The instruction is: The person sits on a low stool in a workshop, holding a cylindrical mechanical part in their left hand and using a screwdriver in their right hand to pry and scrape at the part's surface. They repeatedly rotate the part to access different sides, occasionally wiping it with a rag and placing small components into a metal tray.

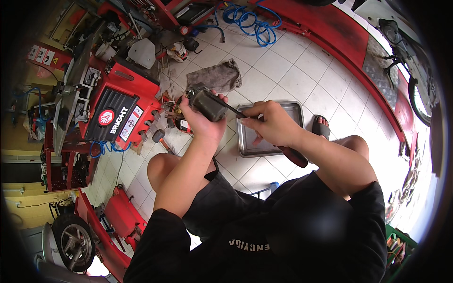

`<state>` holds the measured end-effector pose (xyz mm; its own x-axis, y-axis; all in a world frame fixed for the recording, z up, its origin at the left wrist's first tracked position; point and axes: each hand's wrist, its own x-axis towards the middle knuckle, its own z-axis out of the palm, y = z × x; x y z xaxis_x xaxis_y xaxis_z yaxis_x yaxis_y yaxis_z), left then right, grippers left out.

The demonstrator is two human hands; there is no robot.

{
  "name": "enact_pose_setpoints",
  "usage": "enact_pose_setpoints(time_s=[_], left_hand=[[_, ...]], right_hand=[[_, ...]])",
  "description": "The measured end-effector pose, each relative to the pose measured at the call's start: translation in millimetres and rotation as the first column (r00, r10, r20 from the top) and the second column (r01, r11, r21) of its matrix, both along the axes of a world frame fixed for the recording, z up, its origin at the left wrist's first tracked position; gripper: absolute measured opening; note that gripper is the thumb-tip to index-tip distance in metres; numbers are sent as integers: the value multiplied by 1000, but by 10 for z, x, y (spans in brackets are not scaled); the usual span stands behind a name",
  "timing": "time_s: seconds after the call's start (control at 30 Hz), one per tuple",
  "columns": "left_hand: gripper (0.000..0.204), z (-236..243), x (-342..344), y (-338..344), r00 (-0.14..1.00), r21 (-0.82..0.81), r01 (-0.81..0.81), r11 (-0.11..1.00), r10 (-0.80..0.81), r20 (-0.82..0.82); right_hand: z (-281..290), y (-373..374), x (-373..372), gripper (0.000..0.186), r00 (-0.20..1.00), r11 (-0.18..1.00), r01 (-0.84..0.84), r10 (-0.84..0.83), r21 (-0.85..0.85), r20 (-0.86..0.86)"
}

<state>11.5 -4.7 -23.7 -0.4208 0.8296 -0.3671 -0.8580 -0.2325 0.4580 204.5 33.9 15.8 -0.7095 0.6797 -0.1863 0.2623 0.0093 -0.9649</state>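
My left hand (206, 121) is closed around a dark, dirty cylindrical metal part (207, 104), tilted in the palm with the thumb along its side. My right hand (273, 123) pinches a slim dark rod-like tool (232, 110), whose far end meets the top of the part. A dark red-and-black rounded piece (296, 157) shows under my right forearm; whether it belongs to the tool I cannot tell. Below my right hand a shallow metal tray (295, 109) lies on the floor. Beyond the part a crumpled grey rag (222, 75) is spread on the tiles.
A red machine (120, 96) stands at the left, with a hammer (163, 140) near it. A blue coiled hose (255, 23) lies at the far side. A red lift platform (339, 42) curves along the right. A wheel (73, 243) is at lower left. My sandalled foot (321, 126) is beside the tray.
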Motion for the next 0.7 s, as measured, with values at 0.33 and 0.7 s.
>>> enact_pose_setpoints(time_s=[0.33, 0.7], left_hand=[[56, 4, -13, -11, 1000, -20, -8, 1000, 8, 0], [53, -15, 44, -14, 992, 64, 24, 998, -16, -128]], right_hand=[[134, 6, 16, 26, 998, 999, 0, 2, -44, 56], [-194, -88, -28, 32, 971, 834, 117, -211, -539, -116]])
